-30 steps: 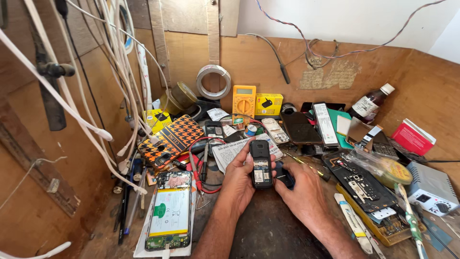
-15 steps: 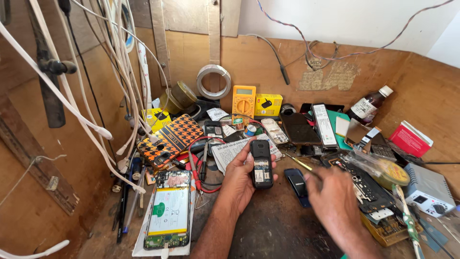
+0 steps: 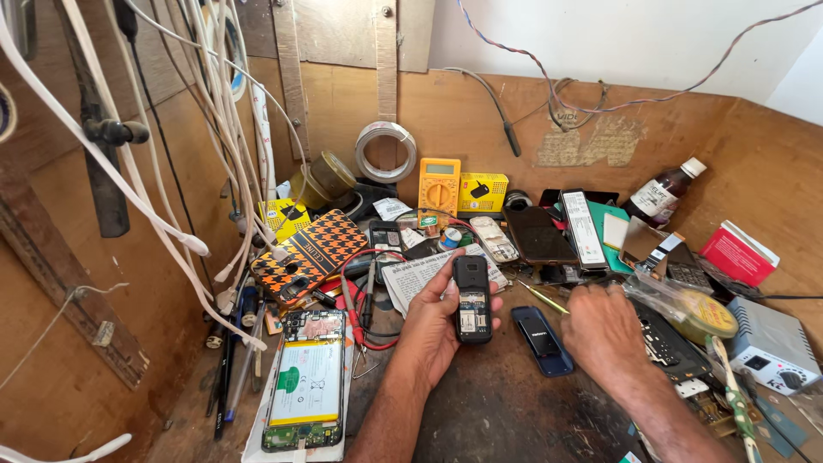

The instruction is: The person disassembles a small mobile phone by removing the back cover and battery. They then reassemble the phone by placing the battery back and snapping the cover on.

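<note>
My left hand (image 3: 435, 326) holds a small black phone (image 3: 471, 300) upright with its back open, the inner compartment showing. My right hand (image 3: 604, 330) rests off to the right on the bench, fingers curled near a thin screwdriver with a yellow handle (image 3: 542, 297); I cannot tell whether it grips anything. Between my two hands a dark blue phone back cover (image 3: 542, 340) lies flat on the bench.
An opened smartphone with a white battery (image 3: 307, 390) lies at front left. An orange patterned case (image 3: 310, 253), a yellow multimeter (image 3: 439, 184), red probe leads (image 3: 353, 302), a brown bottle (image 3: 664, 193), a red box (image 3: 737, 255) and white cables (image 3: 171, 154) crowd the wooden bench.
My right hand left the phone and moved right toward the screwdriver. The dark blue cover, at the phone a second ago, now lies on the bench. The left hand kept the phone.
</note>
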